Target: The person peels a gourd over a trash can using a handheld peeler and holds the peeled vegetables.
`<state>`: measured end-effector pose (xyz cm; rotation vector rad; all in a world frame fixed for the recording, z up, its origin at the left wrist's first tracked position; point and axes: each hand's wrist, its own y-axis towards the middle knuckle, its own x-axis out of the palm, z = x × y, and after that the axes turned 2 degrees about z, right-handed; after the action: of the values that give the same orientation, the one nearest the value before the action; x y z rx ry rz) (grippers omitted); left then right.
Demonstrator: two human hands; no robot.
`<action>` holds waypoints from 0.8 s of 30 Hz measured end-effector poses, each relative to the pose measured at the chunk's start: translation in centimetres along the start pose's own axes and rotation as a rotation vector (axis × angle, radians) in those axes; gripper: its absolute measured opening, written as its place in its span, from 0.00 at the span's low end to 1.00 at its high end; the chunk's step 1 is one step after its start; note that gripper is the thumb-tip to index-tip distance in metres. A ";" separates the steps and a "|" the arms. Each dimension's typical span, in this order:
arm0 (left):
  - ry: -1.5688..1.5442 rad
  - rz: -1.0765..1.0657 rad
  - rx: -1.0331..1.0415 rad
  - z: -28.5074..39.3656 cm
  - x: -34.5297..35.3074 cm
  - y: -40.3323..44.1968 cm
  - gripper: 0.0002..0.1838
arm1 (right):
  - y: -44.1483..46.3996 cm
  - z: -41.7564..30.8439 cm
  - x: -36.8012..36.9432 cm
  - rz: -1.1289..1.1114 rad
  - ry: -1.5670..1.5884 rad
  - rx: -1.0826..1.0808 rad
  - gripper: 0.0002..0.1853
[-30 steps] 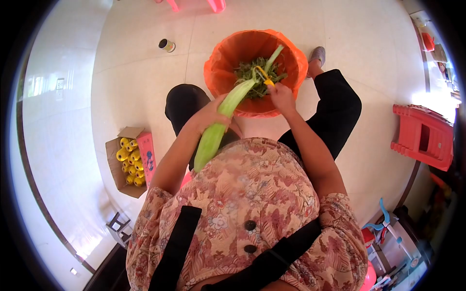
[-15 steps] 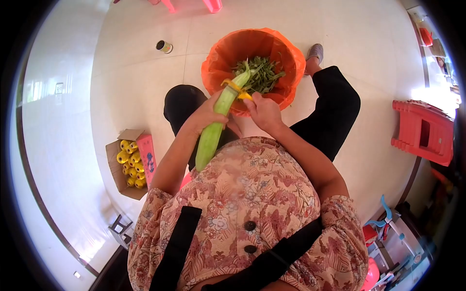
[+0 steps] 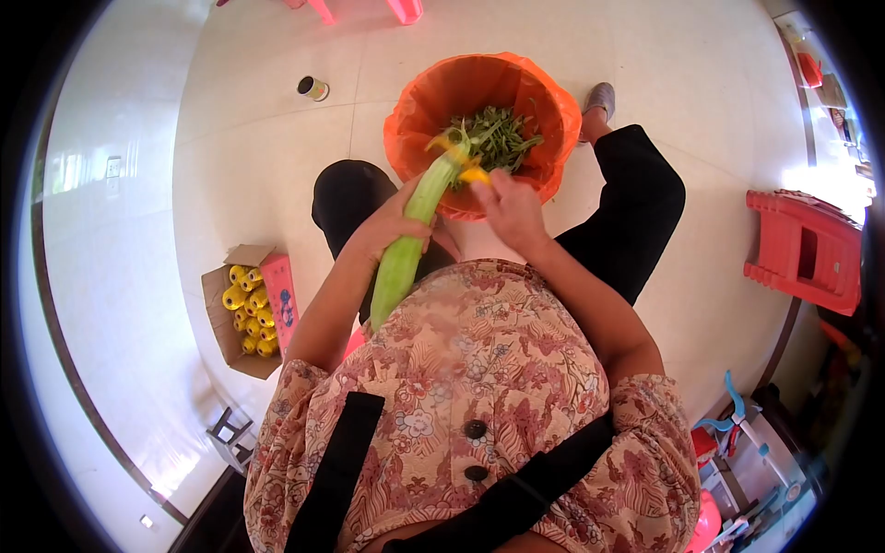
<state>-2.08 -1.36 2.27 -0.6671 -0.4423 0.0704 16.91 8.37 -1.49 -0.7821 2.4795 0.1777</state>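
Note:
My left hand [image 3: 395, 224] is wrapped round the middle of a long pale-green gourd [image 3: 398, 272], which slants from my lap up over the bin. Closed on the yellow handle of a peeler [image 3: 473, 174], my right hand [image 3: 513, 210] is just right of the gourd's far end. The peeler's head lies across the gourd near its tip, slightly blurred. Below that tip is an orange-lined bin [image 3: 406, 115] with green peelings [image 3: 502, 138] at its bottom.
At left stands an open cardboard box [image 3: 221, 318] of yellow-wrapped items. A small dark-capped jar [image 3: 313, 88] is on the tiled floor ahead. Red stacked stools [image 3: 800, 249] stand at right. My knees flank the bin.
The peeler has slid along the gourd towards its far tip, and my right hand has moved slightly up and right with it. My left hand keeps its hold on the gourd.

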 end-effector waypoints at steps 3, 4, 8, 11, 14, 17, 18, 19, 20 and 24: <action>0.042 0.043 -0.021 -0.7 -0.7 0.6 0.44 | -1.2 -1.3 0.7 -0.092 -0.047 -0.139 0.17; 0.059 0.067 -0.039 -0.7 -0.9 0.8 0.44 | -1.3 -1.3 0.8 -0.121 -0.048 -0.136 0.17; -0.040 0.038 -0.005 -0.1 -0.5 0.3 0.45 | -1.3 0.4 1.8 -0.127 -0.081 -0.115 0.16; -0.086 0.000 -0.009 0.7 0.3 -0.3 0.47 | -0.6 1.7 2.0 -0.032 -0.084 -0.042 0.16; -0.067 -0.039 -0.015 1.0 0.6 -0.6 0.47 | 0.4 2.8 1.6 0.020 -0.089 -0.007 0.16; -0.048 -0.054 0.006 1.0 0.7 -0.5 0.49 | 0.5 1.9 0.6 0.012 -0.108 -0.008 0.15; -0.029 -0.046 0.014 1.1 0.8 -0.5 0.49 | 0.4 1.6 0.5 0.016 -0.102 -0.029 0.15; -0.011 -0.039 0.022 1.3 0.9 -0.5 0.50 | 0.3 1.2 0.4 0.019 -0.096 -0.049 0.15; 0.008 -0.030 0.030 1.4 1.0 -0.5 0.51 | 0.3 1.1 0.4 0.022 -0.090 -0.071 0.16; 0.006 -0.057 0.021 1.3 1.0 -0.7 0.52 | 1.3 3.6 0.9 0.099 -0.125 -0.019 0.17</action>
<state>-1.75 -1.00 3.99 -0.6330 -0.4540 0.0192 17.16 10.01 -5.07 -0.6356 2.4022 0.2775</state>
